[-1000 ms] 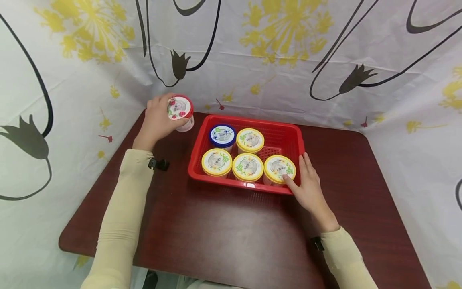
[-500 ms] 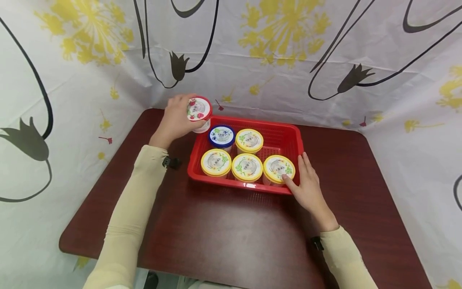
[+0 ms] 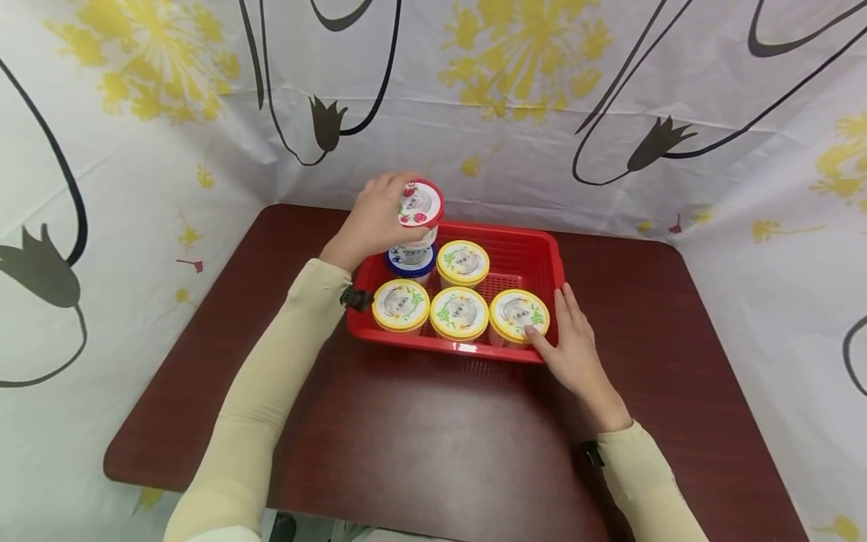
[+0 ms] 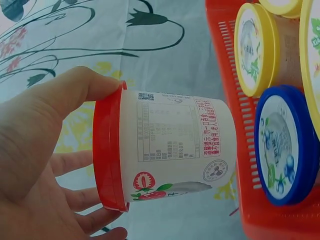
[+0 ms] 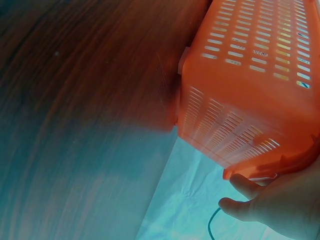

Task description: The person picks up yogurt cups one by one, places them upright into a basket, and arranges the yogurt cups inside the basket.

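Note:
My left hand [image 3: 375,218] grips a white cup with a red lid [image 3: 420,202] by its lid, over the back left of a red plastic basket [image 3: 433,343]. Strawberry pictures show on the cup [image 4: 175,145] in the left wrist view. Below it, a blue-lidded cup [image 3: 411,260] stands in the basket, partly hidden. Several yellow-lidded cups [image 3: 459,312] fill the front row and the back middle. My right hand [image 3: 574,350] lies along the basket's right wall, fingers straight on the outside, thumb on the lid of the front right yellow-lidded cup [image 3: 518,315].
The basket stands on a dark red-brown table [image 3: 406,421]. A flower-patterned cloth [image 3: 515,173] hangs behind and at both sides. Inside the basket, the back right part shows its bare slotted floor [image 3: 503,280].
My left hand has carried the red-lidded cup rightward from left of the basket to above the blue-lidded cup. The right hand and basket stay put; the view shifts slightly.

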`<state>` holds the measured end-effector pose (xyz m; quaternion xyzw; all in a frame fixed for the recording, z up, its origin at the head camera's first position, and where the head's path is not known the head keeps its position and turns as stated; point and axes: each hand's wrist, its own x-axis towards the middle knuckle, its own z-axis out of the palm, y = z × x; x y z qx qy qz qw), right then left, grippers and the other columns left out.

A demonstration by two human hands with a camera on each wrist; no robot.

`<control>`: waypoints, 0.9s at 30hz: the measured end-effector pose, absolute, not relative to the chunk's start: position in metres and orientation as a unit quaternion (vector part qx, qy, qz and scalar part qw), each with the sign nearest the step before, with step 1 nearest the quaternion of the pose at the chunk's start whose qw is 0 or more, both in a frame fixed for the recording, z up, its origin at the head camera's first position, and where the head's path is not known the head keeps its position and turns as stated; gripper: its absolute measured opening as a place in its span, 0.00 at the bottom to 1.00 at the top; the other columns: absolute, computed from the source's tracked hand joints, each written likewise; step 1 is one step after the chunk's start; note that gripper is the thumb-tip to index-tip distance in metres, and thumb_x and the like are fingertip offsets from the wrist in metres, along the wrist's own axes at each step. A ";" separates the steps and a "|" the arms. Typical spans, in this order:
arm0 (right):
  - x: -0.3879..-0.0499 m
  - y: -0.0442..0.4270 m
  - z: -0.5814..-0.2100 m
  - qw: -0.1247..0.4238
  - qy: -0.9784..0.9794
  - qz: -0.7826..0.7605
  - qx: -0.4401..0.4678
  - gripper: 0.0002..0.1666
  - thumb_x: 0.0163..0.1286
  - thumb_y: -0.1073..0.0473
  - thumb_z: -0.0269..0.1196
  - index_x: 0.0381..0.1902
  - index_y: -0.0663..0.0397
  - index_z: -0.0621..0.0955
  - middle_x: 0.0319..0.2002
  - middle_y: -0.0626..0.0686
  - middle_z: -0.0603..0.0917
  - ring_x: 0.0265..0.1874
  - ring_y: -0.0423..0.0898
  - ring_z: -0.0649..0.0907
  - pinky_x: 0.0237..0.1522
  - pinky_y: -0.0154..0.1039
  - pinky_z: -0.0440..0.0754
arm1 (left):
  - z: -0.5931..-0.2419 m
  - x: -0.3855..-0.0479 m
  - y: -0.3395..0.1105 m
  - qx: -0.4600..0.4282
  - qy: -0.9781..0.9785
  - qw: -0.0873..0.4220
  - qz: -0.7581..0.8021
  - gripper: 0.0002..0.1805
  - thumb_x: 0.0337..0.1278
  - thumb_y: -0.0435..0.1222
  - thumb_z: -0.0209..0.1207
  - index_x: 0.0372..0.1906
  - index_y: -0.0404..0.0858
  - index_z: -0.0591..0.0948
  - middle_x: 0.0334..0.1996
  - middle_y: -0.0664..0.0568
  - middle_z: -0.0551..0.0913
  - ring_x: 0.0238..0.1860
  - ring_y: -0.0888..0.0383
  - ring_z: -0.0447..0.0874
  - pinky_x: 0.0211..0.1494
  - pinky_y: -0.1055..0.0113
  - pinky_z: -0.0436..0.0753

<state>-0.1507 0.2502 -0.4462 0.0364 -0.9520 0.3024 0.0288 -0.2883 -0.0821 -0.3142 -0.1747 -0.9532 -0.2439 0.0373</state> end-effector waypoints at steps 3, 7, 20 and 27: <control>-0.150 0.251 -0.445 0.029 -0.952 0.302 0.032 0.56 0.69 0.40 0.60 0.80 0.56 0.44 0.81 0.57 0.40 0.76 0.68 0.53 0.70 0.76 0.51 | -0.314 -0.291 -0.072 -0.182 -0.954 0.026 -0.236 0.50 0.48 0.53 0.69 0.76 0.48 0.58 0.73 0.45 0.64 0.71 0.45 0.61 0.74 0.44 0.66; -0.150 0.252 -0.443 0.031 -0.953 0.300 0.030 0.56 0.69 0.40 0.60 0.80 0.56 0.44 0.81 0.57 0.40 0.76 0.69 0.53 0.70 0.77 0.52 | -0.313 -0.293 -0.054 -0.208 -0.953 0.023 -0.218 0.51 0.48 0.55 0.69 0.76 0.48 0.58 0.73 0.45 0.64 0.71 0.44 0.61 0.73 0.44 0.67; -0.148 0.250 -0.446 0.037 -0.951 0.305 0.032 0.56 0.68 0.41 0.61 0.80 0.58 0.46 0.81 0.58 0.42 0.76 0.68 0.54 0.71 0.76 0.51 | -0.316 -0.292 -0.002 -0.280 -0.942 -0.004 -0.184 0.51 0.49 0.56 0.69 0.77 0.51 0.57 0.72 0.47 0.65 0.70 0.48 0.64 0.77 0.46 0.62; -0.149 0.248 -0.445 0.035 -0.951 0.304 0.029 0.56 0.68 0.41 0.61 0.80 0.58 0.46 0.81 0.57 0.42 0.76 0.67 0.53 0.71 0.75 0.50 | -0.321 -0.294 0.016 -0.307 -0.932 -0.017 -0.191 0.52 0.47 0.55 0.70 0.77 0.49 0.58 0.72 0.47 0.66 0.71 0.48 0.64 0.78 0.46 0.61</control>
